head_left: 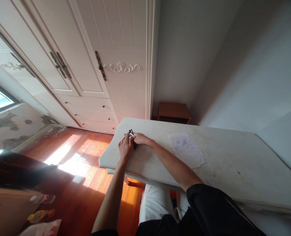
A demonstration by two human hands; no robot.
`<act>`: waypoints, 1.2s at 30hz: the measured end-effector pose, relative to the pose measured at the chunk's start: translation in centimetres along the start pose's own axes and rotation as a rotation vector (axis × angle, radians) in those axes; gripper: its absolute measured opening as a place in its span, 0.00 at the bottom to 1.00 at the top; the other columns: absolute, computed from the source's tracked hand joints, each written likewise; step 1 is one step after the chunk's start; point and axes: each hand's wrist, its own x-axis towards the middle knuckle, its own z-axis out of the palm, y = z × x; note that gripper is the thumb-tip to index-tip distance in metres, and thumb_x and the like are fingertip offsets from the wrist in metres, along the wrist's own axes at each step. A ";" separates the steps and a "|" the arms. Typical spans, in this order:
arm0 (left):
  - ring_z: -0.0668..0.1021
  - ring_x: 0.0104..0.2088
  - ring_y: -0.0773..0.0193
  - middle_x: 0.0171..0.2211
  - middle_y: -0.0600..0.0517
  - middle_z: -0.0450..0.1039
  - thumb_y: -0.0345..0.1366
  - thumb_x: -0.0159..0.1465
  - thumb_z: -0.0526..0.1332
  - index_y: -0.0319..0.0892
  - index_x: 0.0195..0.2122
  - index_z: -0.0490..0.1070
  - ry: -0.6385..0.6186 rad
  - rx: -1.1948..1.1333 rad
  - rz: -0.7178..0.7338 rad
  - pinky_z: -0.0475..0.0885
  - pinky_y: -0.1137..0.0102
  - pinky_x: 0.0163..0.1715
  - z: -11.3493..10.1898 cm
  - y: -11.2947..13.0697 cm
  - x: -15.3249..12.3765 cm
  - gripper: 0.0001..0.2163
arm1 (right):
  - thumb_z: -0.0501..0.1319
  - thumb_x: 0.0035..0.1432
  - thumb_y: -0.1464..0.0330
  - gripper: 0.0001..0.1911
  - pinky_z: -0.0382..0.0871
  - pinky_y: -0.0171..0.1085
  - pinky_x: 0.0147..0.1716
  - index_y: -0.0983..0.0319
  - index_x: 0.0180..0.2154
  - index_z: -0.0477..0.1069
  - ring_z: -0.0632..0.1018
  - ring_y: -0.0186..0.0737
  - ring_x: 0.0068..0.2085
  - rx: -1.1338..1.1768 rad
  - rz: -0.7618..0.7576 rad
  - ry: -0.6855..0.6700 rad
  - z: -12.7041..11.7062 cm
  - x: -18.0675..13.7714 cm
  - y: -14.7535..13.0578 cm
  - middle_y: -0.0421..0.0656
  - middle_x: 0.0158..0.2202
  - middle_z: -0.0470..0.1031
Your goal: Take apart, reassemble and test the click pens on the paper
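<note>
Both hands meet near the left end of the white table (155, 164), around a small bundle of pens (130, 131). My left hand (126, 148) presses on the bundle from the near left side, fingers closed against it. From the right, my right hand (141, 139) reaches to the same bundle with its fingers curled on it. Pen ends stick out above and below the fingers; the middle of the bundle is hidden. Sheets of paper with handwriting (186, 149) lie on the table to the right of my right hand.
A white wardrobe (126, 95) stands beyond the table, and a brown wooden nightstand (173, 109) sits behind its far edge. Bottles (41, 214) and a plastic bag (44, 228) are at the lower left. Sunlight falls on the wooden floor (93, 157).
</note>
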 end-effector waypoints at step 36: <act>0.60 0.65 0.52 0.66 0.40 0.54 0.46 0.70 0.46 0.41 0.67 0.53 -0.059 0.242 0.127 0.54 0.53 0.62 0.6 0.4 -0.2 0.27 | 0.58 0.55 0.70 0.11 0.66 0.35 0.42 0.64 0.40 0.74 0.78 0.45 0.44 -0.134 -0.005 0.333 0.7 -2.6 3.6 0.51 0.40 0.79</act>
